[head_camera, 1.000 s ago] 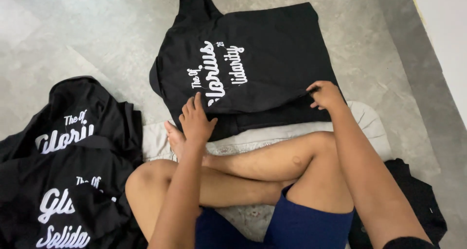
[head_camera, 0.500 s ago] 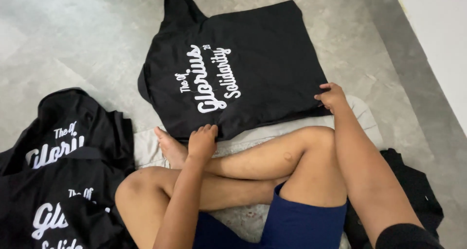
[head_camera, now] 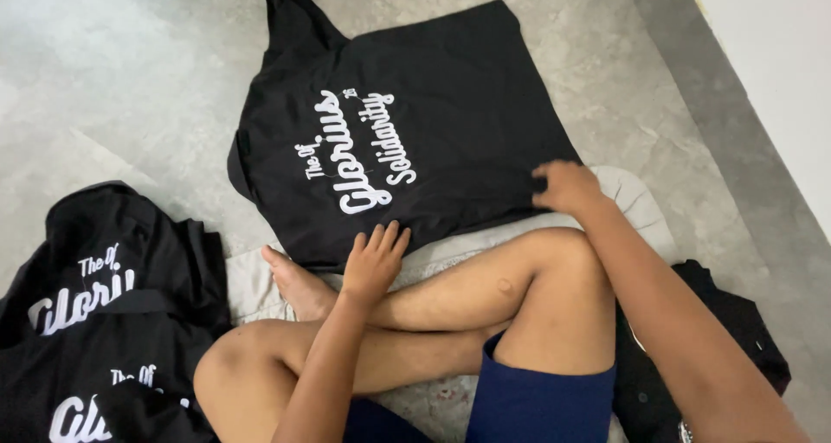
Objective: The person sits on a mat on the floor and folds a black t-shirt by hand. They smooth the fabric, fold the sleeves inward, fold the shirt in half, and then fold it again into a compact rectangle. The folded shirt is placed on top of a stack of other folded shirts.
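A black T-shirt (head_camera: 450, 123) with white lettering lies spread flat on the grey floor in front of my crossed bare legs. My left hand (head_camera: 374, 261) rests flat, fingers apart, on the shirt's near hem just above my foot. My right hand (head_camera: 564, 188) pinches the shirt's near right corner, fingers curled on the cloth. One sleeve (head_camera: 294, 19) points away at the top.
A heap of black printed shirts (head_camera: 95, 322) lies at my left. Another dark garment (head_camera: 736, 330) sits at my right hip. A pale cushion (head_camera: 632, 201) is under my legs. A white wall (head_camera: 779, 62) runs along the right.
The shirt has slid toward my legs and lies smoother. My left hand went from the shirt's middle back to the near hem; my right hand stays on the corner.
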